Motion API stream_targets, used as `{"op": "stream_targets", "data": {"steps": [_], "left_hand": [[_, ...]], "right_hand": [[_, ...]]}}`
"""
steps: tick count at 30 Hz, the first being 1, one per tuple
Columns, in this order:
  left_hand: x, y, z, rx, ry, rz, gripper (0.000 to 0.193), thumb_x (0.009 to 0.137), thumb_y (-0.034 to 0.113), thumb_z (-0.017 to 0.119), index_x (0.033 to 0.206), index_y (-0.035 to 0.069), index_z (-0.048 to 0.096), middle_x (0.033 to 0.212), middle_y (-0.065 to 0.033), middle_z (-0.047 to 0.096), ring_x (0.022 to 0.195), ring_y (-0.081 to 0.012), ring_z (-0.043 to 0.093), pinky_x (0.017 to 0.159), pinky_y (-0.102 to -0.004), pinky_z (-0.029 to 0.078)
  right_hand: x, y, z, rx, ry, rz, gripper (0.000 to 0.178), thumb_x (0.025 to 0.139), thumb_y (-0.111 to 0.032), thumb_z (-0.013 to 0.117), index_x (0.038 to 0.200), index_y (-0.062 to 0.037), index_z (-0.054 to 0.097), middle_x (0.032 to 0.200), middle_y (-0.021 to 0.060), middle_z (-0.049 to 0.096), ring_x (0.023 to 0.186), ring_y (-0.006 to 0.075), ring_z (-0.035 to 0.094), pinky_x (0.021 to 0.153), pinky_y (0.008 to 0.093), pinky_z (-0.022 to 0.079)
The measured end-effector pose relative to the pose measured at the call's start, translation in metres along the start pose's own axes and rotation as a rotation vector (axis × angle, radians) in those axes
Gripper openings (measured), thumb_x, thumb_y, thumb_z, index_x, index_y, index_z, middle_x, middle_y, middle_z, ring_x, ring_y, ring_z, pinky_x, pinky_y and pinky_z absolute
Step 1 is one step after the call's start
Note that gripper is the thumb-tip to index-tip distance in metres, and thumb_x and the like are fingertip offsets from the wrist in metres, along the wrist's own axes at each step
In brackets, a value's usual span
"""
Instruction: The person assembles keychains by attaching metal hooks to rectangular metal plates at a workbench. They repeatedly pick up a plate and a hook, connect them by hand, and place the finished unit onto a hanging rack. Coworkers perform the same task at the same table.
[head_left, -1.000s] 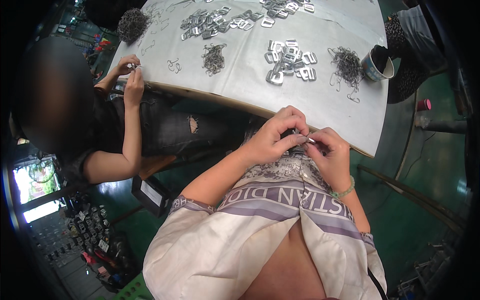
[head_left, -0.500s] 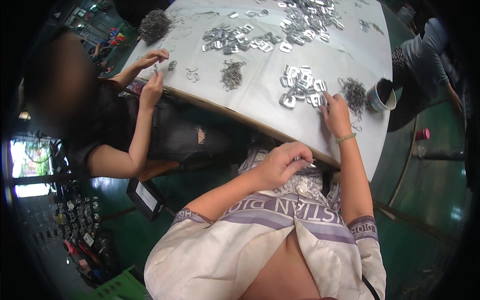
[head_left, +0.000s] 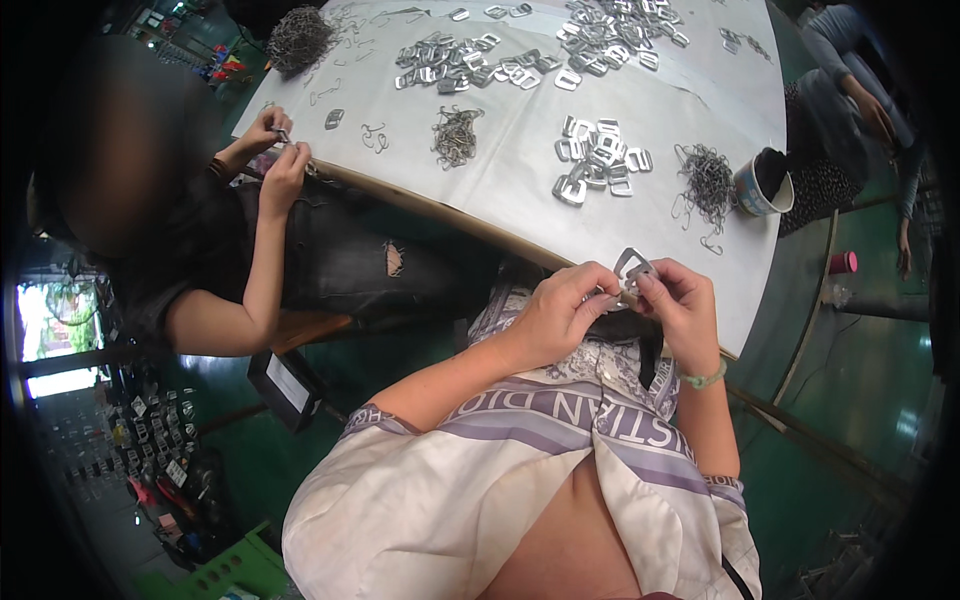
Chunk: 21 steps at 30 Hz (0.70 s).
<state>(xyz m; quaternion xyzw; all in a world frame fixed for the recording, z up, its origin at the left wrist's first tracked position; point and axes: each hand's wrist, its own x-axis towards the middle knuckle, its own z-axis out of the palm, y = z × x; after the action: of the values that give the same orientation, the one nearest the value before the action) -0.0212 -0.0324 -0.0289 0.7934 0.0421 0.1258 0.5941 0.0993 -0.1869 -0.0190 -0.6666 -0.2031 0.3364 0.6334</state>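
Observation:
Just off the table's near edge my two hands meet. My right hand (head_left: 684,305) pinches a silver metal buckle (head_left: 630,262), whose open frame sticks up above the fingertips. Against its lower side my left hand (head_left: 562,312) is closed, thumb and finger together; what they grip is mostly hidden. Beyond my hands lies a small heap of similar buckles (head_left: 600,160). To the right of that heap sits a tangle of bent wire hooks (head_left: 706,185).
A paper tub (head_left: 757,192) with something dark inside stands near the white table's (head_left: 520,200) right edge. Farther off are larger buckle piles (head_left: 610,40) and more wire hooks (head_left: 455,137). A co-worker (head_left: 230,270) handles small parts at left; another person (head_left: 850,80) is at right.
My right hand has come back from the small heap with a buckle and met my left hand. The co-worker at left has drawn both hands closer together.

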Motion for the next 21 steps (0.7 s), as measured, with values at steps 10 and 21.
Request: {"op": "stream_targets", "data": {"steps": [10,21], "left_hand": [[0.006,-0.006,0.0,0.201,-0.083,0.115,0.007,0.084,0.004,0.064,0.091,0.001,0.064,0.086,-0.0111,0.067,0.08,-0.0257,0.064,0.074,-0.0341,0.049],[0.14,-0.074,0.07,0.585,-0.206,0.506,0.013,0.078,0.01,0.065,0.089,0.006,0.071,0.088,-0.0082,0.064,0.089,-0.0269,0.06,0.077,-0.0371,0.051]], "right_hand": [[-0.023,0.002,0.016,-0.386,0.198,-0.323,0.008,0.081,-0.002,0.069,0.087,0.0018,0.068,0.072,0.0096,0.061,0.06,0.0168,0.059,0.055,0.0277,0.045],[-0.046,0.007,0.009,-0.481,0.228,-0.355,0.006,0.079,-0.002,0.069,0.083,0.0008,0.066,0.073,0.0115,0.059,0.059,0.0235,0.057,0.055,0.0321,0.045]]}}
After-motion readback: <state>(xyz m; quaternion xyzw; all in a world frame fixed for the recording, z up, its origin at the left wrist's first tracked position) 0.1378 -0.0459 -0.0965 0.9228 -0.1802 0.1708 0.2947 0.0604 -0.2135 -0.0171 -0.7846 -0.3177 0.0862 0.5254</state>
